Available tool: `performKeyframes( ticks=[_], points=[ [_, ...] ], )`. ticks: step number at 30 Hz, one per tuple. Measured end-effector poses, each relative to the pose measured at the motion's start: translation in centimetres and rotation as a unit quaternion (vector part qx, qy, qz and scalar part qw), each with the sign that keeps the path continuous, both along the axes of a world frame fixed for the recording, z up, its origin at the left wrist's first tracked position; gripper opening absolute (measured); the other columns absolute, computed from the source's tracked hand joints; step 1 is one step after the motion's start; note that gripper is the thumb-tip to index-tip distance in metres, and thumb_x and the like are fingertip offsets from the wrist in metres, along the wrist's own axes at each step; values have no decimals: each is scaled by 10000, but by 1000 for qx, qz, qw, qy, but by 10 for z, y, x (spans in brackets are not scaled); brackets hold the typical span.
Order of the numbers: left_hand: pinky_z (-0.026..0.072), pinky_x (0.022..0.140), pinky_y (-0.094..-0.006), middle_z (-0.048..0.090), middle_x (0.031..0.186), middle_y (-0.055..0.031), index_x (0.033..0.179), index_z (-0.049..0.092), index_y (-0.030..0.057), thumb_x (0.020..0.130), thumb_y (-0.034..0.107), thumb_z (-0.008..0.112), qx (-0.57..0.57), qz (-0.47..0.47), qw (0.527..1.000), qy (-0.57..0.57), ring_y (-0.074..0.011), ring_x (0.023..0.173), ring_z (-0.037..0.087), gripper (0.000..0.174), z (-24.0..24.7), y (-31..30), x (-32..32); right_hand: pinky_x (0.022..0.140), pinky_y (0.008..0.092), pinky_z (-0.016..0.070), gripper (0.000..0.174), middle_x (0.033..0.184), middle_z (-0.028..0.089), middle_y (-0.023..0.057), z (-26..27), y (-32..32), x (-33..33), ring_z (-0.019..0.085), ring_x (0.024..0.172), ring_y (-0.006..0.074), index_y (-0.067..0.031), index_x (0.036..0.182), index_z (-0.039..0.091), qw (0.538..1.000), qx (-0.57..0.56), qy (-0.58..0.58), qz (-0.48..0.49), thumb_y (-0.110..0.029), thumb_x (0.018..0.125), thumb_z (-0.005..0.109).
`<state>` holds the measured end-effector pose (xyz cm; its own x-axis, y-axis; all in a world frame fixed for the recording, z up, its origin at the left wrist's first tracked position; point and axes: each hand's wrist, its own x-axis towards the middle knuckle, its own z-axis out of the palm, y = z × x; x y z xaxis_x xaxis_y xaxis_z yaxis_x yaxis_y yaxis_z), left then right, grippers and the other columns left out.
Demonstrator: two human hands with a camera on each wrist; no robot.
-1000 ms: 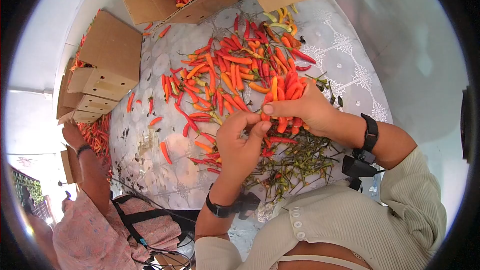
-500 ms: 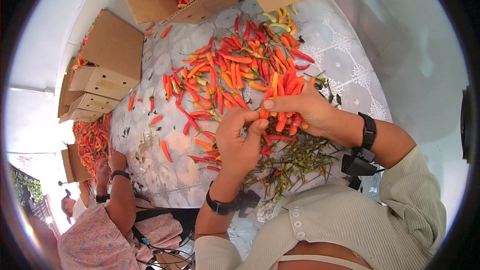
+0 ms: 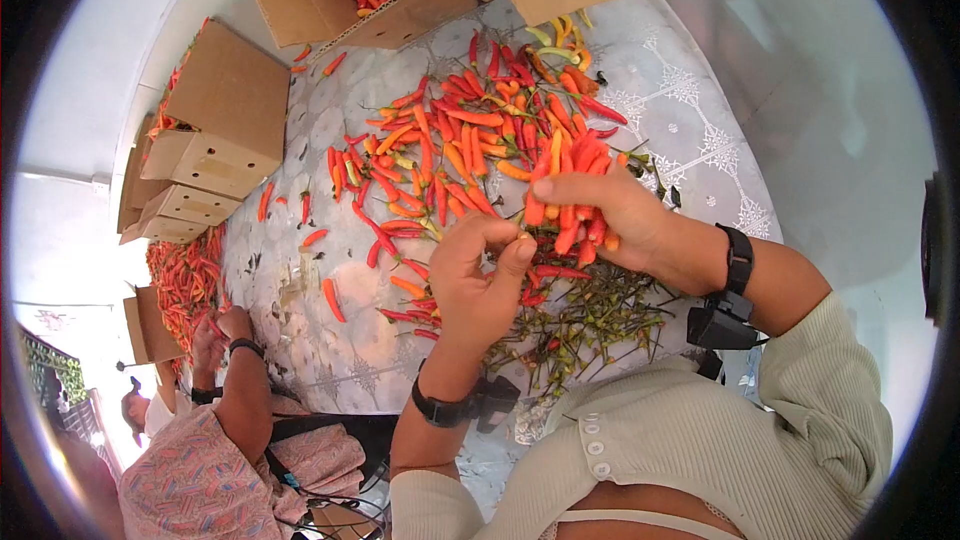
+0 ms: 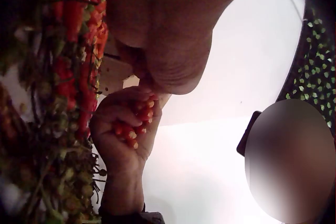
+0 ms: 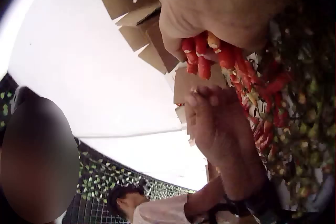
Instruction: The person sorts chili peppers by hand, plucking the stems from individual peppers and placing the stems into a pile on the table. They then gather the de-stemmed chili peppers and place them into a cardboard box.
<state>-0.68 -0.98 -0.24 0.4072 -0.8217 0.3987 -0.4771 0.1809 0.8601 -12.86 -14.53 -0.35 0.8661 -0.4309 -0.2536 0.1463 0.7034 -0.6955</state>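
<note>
My right hand grips a bunch of red and orange chili peppers, its thumb lying across them. Pale stemless ends of the held chilies show in the left wrist view. Just left of the bunch, my left hand pinches a small chili stem between thumb and forefinger; its other fingers are curled in. In the right wrist view, the left hand's fingertips stand a little apart from the chili ends. Below both hands lies a heap of loose green stems.
A spread of red and orange chilies covers the table's middle. Open cardboard boxes stand at the back, with more boxes on the left. Another person's hands are at a chili pile at far left.
My left fingertips have come off the chili with the stem, and the right hand's bunch has shifted slightly. The other person's arm has swung from the left boxes down to the chili pile.
</note>
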Motion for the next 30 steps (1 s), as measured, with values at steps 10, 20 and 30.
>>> performKeyframes(
  ticks=[10,20,30],
  points=[
    [416,759,-335,585,849,-93,856,609,13,771,122,702,-22,115,984,-133,-220,842,535,167,6,-1,10,327,215,398,191,701,639,39,2,-21,-1,602,475,115,-68,829,631,998,-11,42,-47,-245,812,700],
    [417,684,-359,571,726,-93,720,643,25,720,213,766,139,148,946,-253,-246,727,540,225,5,6,29,332,211,394,219,669,621,36,2,-20,0,603,483,114,-66,840,624,997,-28,59,-51,-261,798,716],
    [413,616,-397,541,634,-93,596,616,49,665,188,755,203,124,937,-256,-280,649,532,208,3,-3,5,353,206,408,224,717,650,60,-2,-15,2,599,499,113,-40,882,636,997,-52,32,-55,-245,813,697]
  ],
)
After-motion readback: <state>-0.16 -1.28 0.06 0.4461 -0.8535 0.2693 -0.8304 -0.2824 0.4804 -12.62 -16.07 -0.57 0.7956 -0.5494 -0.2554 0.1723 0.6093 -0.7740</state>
